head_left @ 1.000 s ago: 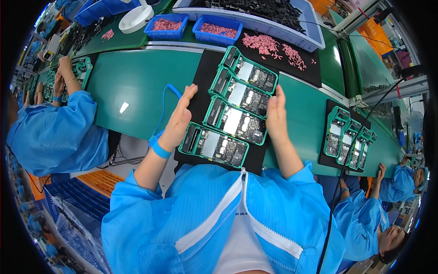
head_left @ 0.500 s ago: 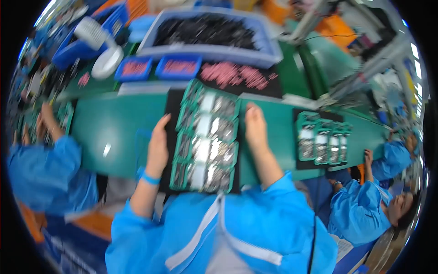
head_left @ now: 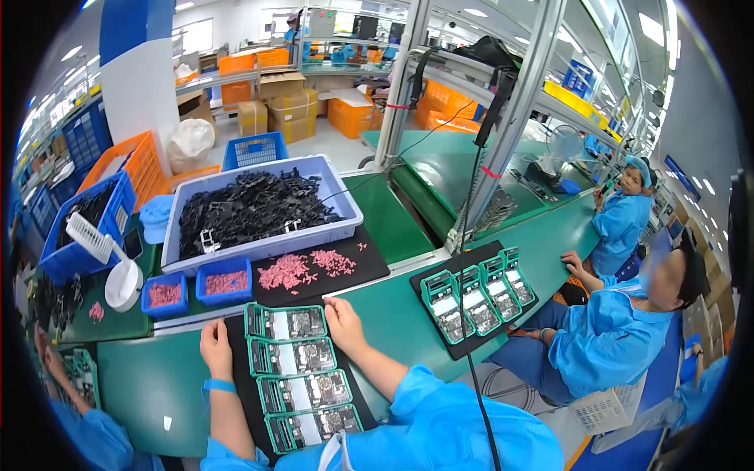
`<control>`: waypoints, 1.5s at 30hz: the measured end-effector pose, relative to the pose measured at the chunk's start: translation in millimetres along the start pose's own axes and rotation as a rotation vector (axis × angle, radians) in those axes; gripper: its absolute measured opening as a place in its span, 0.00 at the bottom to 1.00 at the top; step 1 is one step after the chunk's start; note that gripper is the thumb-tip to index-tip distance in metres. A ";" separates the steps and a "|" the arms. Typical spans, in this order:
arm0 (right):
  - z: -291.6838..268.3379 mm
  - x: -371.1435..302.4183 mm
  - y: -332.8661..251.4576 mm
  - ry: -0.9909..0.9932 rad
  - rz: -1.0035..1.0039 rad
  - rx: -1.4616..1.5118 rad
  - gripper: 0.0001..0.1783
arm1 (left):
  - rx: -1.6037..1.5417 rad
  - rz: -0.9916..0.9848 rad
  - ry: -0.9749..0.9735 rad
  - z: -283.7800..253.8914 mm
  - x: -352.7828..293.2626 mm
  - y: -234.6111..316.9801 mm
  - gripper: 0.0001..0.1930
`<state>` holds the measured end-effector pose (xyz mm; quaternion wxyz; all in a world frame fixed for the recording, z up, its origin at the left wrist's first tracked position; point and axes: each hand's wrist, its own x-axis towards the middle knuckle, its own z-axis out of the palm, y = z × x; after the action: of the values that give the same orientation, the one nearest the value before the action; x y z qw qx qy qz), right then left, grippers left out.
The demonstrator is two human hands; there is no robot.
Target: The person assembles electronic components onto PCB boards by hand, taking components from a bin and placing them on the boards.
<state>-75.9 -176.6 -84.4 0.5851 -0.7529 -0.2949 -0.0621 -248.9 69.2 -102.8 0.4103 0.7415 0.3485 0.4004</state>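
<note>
In front of me several green trays (head_left: 263,392) stand in a column on a black mat (head_left: 247,416). Each one holds small grey and black electronic parts beside a pale strip. My left hand (head_left: 217,349) is closed at the mat's far left corner, its fingers curled. At the opposite far corner, close against the top tray, my right hand (head_left: 345,326) is curled round the mat's edge. The undersides of the fingers on both hands are hidden.
Beyond my hands are two blue bins (head_left: 224,280) of pink pieces, loose pink pieces (head_left: 287,272) and a large tub (head_left: 349,216) of black parts. On the right, another mat (head_left: 455,345) bears similar trays near a seated co-worker (head_left: 613,337). A black cable (head_left: 473,377) hangs across the view.
My view has swung up and to the right, bringing in more of the room. Both hands stay at the sides of the black mat, and the right hand now lies closer to the top tray.
</note>
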 end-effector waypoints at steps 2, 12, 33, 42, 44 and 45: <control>2.0 1.5 -6.6 -0.009 -0.010 -0.025 0.14 | -0.028 0.065 -0.011 -3.9 -2.3 -0.8 0.07; 0.6 3.5 -7.1 -0.034 0.046 -0.016 0.14 | -0.076 0.086 -0.078 -8.2 -2.9 8.5 0.05; -102.3 -16.5 8.3 0.361 0.756 1.536 0.17 | 0.035 0.099 -0.065 -9.8 -0.4 3.7 0.07; -143.8 -49.5 4.9 0.625 0.518 1.774 0.44 | 0.120 0.183 -0.124 -13.7 1.5 9.6 0.06; -140.2 -49.1 3.0 0.666 0.526 1.771 0.40 | 0.097 0.178 -0.131 -12.9 2.0 7.2 0.05; -139.2 -47.9 -0.1 0.694 0.545 1.761 0.37 | 0.116 0.198 -0.128 -13.1 0.2 8.1 0.05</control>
<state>-80.1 -322.1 -62.5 0.9853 -0.0301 0.1360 0.0992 -258.8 70.3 -91.1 0.3466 0.8188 0.2693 0.3701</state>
